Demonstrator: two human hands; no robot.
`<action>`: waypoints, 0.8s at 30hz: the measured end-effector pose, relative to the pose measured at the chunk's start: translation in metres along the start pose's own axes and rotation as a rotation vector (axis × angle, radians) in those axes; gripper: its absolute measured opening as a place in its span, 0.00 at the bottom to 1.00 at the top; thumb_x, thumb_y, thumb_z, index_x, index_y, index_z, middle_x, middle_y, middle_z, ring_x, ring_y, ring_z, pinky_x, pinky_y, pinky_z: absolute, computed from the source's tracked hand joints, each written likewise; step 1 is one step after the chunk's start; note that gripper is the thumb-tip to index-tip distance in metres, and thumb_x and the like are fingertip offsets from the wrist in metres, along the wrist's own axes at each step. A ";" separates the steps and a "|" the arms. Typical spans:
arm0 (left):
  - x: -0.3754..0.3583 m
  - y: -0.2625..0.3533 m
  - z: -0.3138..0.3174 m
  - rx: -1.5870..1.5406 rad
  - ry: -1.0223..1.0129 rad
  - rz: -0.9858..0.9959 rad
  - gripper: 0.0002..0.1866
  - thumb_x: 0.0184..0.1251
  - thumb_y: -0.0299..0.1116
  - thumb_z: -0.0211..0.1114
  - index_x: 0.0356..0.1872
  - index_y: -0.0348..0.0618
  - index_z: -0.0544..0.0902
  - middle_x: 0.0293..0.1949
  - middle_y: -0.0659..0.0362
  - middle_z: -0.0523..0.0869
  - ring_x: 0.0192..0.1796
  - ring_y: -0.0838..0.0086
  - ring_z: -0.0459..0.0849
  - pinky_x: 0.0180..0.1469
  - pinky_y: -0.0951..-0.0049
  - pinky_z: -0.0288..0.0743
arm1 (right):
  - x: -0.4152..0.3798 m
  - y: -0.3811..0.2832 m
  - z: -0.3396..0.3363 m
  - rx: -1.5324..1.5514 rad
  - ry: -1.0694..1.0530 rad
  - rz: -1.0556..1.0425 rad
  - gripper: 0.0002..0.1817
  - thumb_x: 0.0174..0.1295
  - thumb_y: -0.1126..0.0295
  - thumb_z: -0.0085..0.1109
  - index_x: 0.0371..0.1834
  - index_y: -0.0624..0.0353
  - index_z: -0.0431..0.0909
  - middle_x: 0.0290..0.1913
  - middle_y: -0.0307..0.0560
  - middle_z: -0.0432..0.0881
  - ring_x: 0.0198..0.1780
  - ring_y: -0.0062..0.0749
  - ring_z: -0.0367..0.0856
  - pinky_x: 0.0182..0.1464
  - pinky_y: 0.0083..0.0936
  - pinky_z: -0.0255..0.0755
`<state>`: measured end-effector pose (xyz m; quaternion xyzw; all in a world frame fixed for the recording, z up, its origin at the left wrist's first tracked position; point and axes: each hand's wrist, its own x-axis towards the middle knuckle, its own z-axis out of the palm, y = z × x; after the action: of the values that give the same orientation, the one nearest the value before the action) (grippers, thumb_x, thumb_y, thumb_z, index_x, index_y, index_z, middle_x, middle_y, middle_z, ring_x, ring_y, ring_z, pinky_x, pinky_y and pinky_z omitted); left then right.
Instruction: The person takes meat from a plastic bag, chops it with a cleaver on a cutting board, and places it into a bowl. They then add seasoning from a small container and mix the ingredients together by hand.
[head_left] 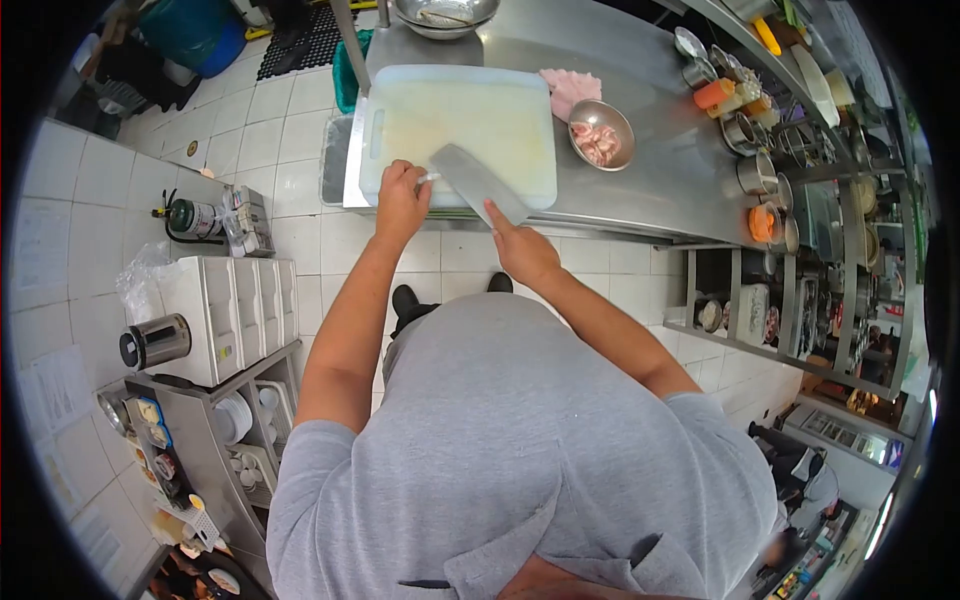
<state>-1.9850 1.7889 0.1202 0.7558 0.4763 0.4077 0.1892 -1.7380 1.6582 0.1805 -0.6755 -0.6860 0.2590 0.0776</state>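
A wide-bladed cleaver is in my right hand, its blade slanting up and left over the near edge of a white cutting board. One finger of that hand lies along the blade. My left hand is closed at the board's near left side, pinching a small white piece that sticks out toward the blade. What exactly the piece is, I cannot make out. To the right of the board stands a metal bowl holding pieces of pale pink raw meat. A crumpled pink cloth lies behind the bowl.
The steel counter runs off to the right, with sauce bottles and metal pots along its far side. Stacked metal bowls stand behind the board. A grey bin sits left of the counter. White drawers are at left.
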 end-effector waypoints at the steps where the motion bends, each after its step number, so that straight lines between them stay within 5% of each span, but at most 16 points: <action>1: -0.003 0.003 0.001 -0.008 -0.011 0.007 0.12 0.66 0.23 0.78 0.49 0.34 0.91 0.48 0.47 0.85 0.54 0.47 0.84 0.59 0.50 0.81 | 0.001 0.003 0.003 -0.012 -0.055 0.003 0.36 0.89 0.58 0.49 0.97 0.39 0.54 0.40 0.67 0.91 0.42 0.69 0.90 0.49 0.65 0.82; 7: 0.007 0.010 0.000 0.115 -0.088 -0.032 0.13 0.70 0.25 0.76 0.54 0.35 0.89 0.50 0.44 0.86 0.57 0.45 0.86 0.60 0.52 0.81 | 0.000 0.009 -0.013 0.086 -0.043 0.080 0.34 0.89 0.57 0.48 0.96 0.38 0.56 0.41 0.69 0.92 0.44 0.72 0.90 0.51 0.64 0.82; 10: 0.005 0.008 0.011 0.172 -0.094 -0.044 0.13 0.73 0.27 0.74 0.55 0.35 0.88 0.44 0.44 0.89 0.49 0.44 0.88 0.55 0.52 0.83 | -0.014 0.010 -0.014 0.111 0.014 0.104 0.33 0.90 0.57 0.48 0.96 0.36 0.57 0.42 0.70 0.92 0.45 0.73 0.90 0.52 0.64 0.82; 12: 0.004 0.016 0.012 -0.021 -0.151 -0.383 0.10 0.72 0.29 0.74 0.49 0.36 0.88 0.41 0.41 0.92 0.44 0.41 0.91 0.51 0.48 0.84 | -0.013 0.011 -0.017 0.117 0.024 0.095 0.33 0.90 0.57 0.47 0.95 0.36 0.57 0.42 0.69 0.92 0.46 0.73 0.91 0.52 0.63 0.82; 13: -0.002 0.016 0.012 -0.019 -0.169 -0.394 0.10 0.72 0.29 0.74 0.49 0.36 0.88 0.41 0.41 0.92 0.44 0.41 0.91 0.51 0.48 0.84 | -0.016 0.012 -0.012 0.064 -0.020 0.068 0.34 0.90 0.57 0.48 0.96 0.36 0.57 0.41 0.68 0.92 0.44 0.71 0.91 0.50 0.64 0.82; 19: 0.007 0.024 0.000 -0.182 -0.039 -0.697 0.08 0.67 0.28 0.73 0.42 0.35 0.89 0.31 0.48 0.92 0.33 0.58 0.92 0.40 0.55 0.84 | -0.001 -0.006 -0.025 0.020 -0.023 0.023 0.34 0.89 0.58 0.49 0.96 0.35 0.56 0.40 0.67 0.92 0.41 0.70 0.90 0.47 0.65 0.82; 24: 0.008 0.016 0.002 -0.709 -0.001 -1.081 0.05 0.73 0.27 0.72 0.41 0.36 0.86 0.28 0.57 0.87 0.26 0.72 0.85 0.26 0.67 0.75 | 0.002 -0.008 -0.006 0.123 0.103 -0.081 0.33 0.89 0.57 0.49 0.95 0.35 0.58 0.39 0.67 0.92 0.41 0.70 0.90 0.47 0.66 0.81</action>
<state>-1.9727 1.7882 0.1331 0.3010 0.6263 0.3871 0.6060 -1.7424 1.6616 0.1884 -0.6534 -0.6909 0.2622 0.1644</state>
